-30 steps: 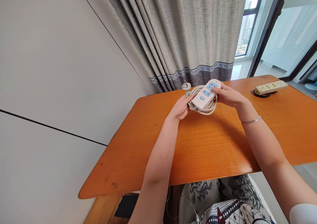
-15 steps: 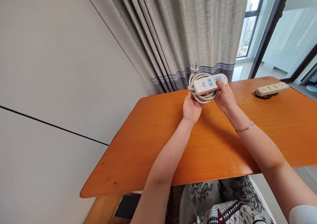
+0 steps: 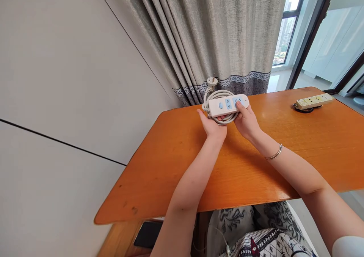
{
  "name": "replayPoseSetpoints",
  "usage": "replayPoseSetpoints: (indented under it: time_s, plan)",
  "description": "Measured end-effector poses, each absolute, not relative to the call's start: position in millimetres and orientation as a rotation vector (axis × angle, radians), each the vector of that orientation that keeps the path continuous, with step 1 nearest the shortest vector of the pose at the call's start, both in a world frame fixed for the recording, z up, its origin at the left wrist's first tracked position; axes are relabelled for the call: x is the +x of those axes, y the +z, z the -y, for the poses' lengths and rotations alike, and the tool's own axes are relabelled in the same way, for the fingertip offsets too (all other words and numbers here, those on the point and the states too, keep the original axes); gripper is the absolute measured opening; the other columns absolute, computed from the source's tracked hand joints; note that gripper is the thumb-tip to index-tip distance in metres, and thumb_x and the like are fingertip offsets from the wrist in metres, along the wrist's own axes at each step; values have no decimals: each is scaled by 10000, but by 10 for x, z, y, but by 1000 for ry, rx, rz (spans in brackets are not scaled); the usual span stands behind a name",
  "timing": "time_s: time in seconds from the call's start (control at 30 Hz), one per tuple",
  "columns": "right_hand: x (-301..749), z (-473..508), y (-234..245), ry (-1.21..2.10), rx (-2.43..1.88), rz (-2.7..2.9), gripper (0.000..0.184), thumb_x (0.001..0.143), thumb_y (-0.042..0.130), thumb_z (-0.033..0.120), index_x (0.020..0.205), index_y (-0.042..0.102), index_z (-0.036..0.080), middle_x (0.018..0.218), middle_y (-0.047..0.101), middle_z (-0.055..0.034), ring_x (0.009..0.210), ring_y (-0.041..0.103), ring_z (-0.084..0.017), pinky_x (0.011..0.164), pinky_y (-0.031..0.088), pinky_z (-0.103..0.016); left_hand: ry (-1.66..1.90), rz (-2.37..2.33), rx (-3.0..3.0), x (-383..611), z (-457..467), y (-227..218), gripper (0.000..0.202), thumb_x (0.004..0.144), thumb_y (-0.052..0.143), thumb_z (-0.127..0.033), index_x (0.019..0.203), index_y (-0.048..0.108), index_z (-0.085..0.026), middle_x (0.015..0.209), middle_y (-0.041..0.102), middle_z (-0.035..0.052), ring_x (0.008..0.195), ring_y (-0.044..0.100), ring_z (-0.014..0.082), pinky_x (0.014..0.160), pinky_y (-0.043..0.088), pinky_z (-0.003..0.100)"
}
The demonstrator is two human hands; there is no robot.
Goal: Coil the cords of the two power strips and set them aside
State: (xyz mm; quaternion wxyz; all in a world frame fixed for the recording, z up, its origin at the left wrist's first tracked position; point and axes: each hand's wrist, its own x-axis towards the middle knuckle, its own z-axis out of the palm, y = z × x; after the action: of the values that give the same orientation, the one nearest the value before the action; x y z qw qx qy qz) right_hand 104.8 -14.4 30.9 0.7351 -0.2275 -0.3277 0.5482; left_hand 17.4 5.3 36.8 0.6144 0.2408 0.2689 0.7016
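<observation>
A white power strip [image 3: 218, 104] with pale blue socket panels is tilted toward me above the far part of the table. Its pale cable [image 3: 232, 117] is coiled behind it, and the plug [image 3: 212, 82] sticks up at the upper left. My right hand [image 3: 247, 121] grips the strip's right end, thumb pressed on the socket face. Beneath the coil lies my left hand [image 3: 214, 127], palm up and open, its thumb stretched out to the left. Its other fingers are partly hidden behind the strip and cable.
A cream power strip [image 3: 315, 101] with a dark cord lies at the right of the orange wooden table [image 3: 159, 173]. Behind hangs a grey curtain [image 3: 241, 29], with a wall at left. A dark phone-like slab [image 3: 148, 234] rests below the table's near edge.
The white power strip has moved left and slightly down with both hands, and its plug has turned. My left thumb has swung away from the cable.
</observation>
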Motion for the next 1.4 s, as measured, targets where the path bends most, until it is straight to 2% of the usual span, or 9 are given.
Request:
replayPoseSetpoints:
  time_s: [0.2,0.43,0.57,0.73,0.8,0.97,1.23,1.3,1.4]
  plan:
    - [1112,88,272,1293,-498,697,395,737,797,360,966,490,265,957,717,35,943,681,-171,852,604,-342,1543,-553,419,135,-19,521,609,1050,238,-531,610,477,-183,405,329,-57,331,231,63,393,243,194]
    - [1326,33,348,1344,-514,793,373,738,802,327,975,520,268,939,743,28,935,707,-208,823,634,-400,1485,-522,415,140,-25,524,511,1039,313,-338,586,484,-175,367,297,-65,297,244,56,393,241,177]
    - [1306,-28,288,1329,-483,753,337,765,774,292,980,517,265,958,743,27,961,707,-199,903,621,-413,1480,-496,290,137,-28,505,544,1031,280,-433,586,471,-185,386,300,-57,337,307,76,452,352,198]
    - [1227,-113,172,1260,-411,555,242,830,681,224,992,504,258,1003,727,21,1026,689,-174,1026,565,-406,1505,-462,185,236,23,476,556,1020,282,-495,627,507,-172,501,473,-13,477,486,96,562,449,213]
    - [1192,-114,135,1225,-401,512,221,845,658,210,994,503,260,995,719,28,1018,686,-165,1047,552,-404,1522,-469,198,285,37,449,541,1033,294,-472,641,516,-173,484,449,-27,459,460,86,560,439,199]
    - [1103,-48,98,1269,-422,560,196,868,653,235,1007,516,256,988,711,27,976,686,-157,1029,563,-398,1612,-498,289,266,33,436,539,1060,309,-465,616,448,-192,407,209,-84,357,247,70,491,368,177]
    - [1202,-55,174,1320,-456,704,288,831,747,301,1013,527,264,983,737,24,900,711,-188,856,642,-413,1594,-579,364,202,34,489,541,1068,288,-451,640,498,-196,388,175,-97,332,180,67,524,424,193]
    - [1271,-91,177,1319,-470,711,282,826,756,297,999,538,257,975,742,20,906,716,-193,859,644,-416,1564,-578,357,251,37,450,527,1068,296,-439,648,503,-197,394,210,-90,346,238,72,562,443,206]
    - [1473,-98,136,1272,-505,681,272,818,760,266,1000,558,254,1009,747,16,945,713,-180,886,639,-392,1512,-641,387,343,37,354,401,1053,361,-337,747,572,-187,520,471,-45,462,460,85,611,441,217]
